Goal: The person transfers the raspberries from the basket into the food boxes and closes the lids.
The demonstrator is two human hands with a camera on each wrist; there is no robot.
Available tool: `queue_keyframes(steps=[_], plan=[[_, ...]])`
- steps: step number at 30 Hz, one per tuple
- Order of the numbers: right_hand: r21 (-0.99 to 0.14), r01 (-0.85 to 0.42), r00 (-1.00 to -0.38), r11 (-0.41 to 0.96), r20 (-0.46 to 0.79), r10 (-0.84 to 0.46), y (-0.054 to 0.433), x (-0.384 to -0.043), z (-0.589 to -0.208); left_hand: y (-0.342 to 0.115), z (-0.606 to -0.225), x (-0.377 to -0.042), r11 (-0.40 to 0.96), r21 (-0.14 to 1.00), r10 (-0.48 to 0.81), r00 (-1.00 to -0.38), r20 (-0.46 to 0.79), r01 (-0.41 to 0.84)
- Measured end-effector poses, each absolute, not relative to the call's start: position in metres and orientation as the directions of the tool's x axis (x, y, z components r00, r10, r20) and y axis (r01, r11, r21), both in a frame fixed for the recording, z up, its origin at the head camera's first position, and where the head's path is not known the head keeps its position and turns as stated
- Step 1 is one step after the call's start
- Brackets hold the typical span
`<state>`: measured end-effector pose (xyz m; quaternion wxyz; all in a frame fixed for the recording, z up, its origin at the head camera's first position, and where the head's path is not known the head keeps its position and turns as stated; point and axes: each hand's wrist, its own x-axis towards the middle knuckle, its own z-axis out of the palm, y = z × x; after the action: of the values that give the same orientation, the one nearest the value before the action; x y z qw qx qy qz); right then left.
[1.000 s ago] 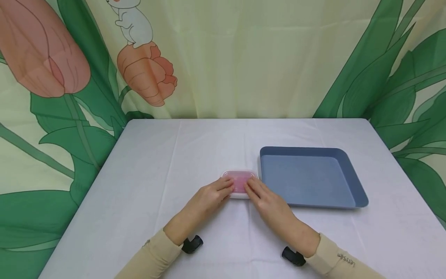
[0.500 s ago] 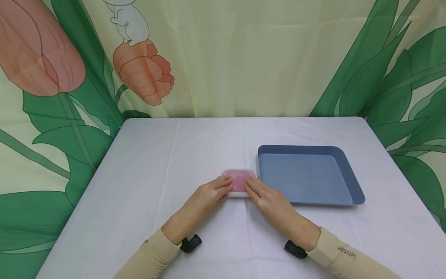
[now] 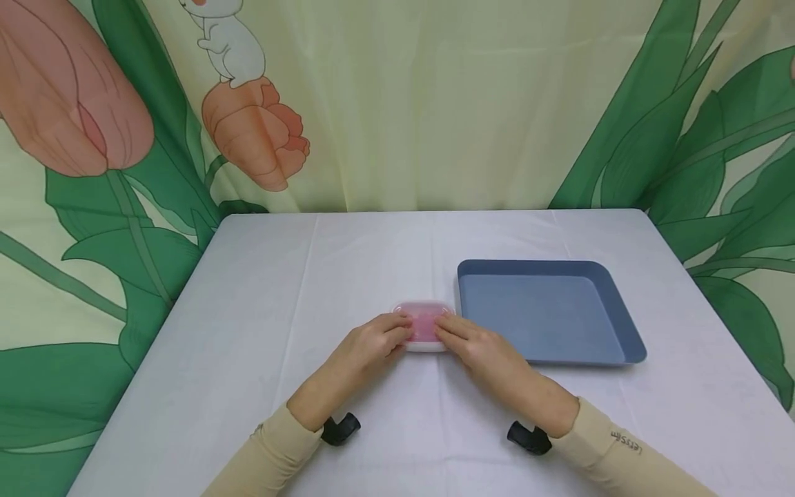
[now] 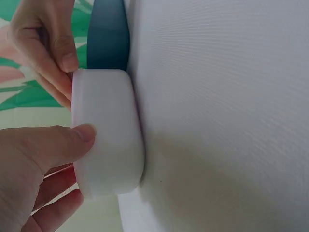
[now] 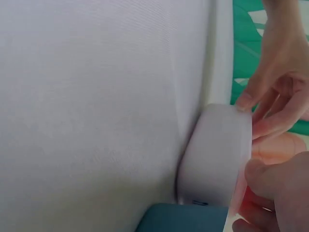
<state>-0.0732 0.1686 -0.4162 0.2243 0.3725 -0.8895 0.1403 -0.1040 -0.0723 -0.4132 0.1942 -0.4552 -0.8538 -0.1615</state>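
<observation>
A small white plastic container [image 3: 425, 347] with a translucent pink lid [image 3: 425, 324] stands on the white-covered table. My left hand [image 3: 370, 341] holds its left side and my right hand [image 3: 483, 351] its right side, fingertips on top of the lid. In the left wrist view, the left thumb [image 4: 83, 134] lies against the container's near wall by the lid edge, with the fingers curled behind. The right thumb [image 5: 255, 173] sits at the same edge in the right wrist view, the fingers partly hidden behind it. The lid covers the container.
A blue-grey rectangular tray [image 3: 546, 317] lies close to the right of the container, near my right hand. Behind the table [image 3: 348, 255] hangs a curtain [image 3: 435, 103] printed with plants and a rabbit. Black wrist cameras sit under both wrists.
My right forearm has swung slightly outward to the right. Both hands stay on the container, and the head view has shifted a little.
</observation>
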Motion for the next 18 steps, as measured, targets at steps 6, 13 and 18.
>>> queue_keyframes(steps=[6,13,18], plan=[[-0.144,-0.722,-0.631,0.677,0.537,-0.559,0.1723,-0.0764,-0.4128,-0.0674,-0.411,-0.1064,0.533,0.079,0.738,-0.508,0.445,0.842],[-0.141,-0.694,-0.658,0.706,0.522,-0.542,0.1726,-0.0767,-0.417,-0.0644,-0.4129,-0.1057,0.531,0.066,0.746,-0.503,0.436,0.845],[-0.042,-0.683,-0.63,0.73,0.54,-0.558,0.1684,-0.0762,-0.4215,-0.0634,-0.4146,-0.1025,0.543,0.167,0.698,-0.553,0.456,0.823]])
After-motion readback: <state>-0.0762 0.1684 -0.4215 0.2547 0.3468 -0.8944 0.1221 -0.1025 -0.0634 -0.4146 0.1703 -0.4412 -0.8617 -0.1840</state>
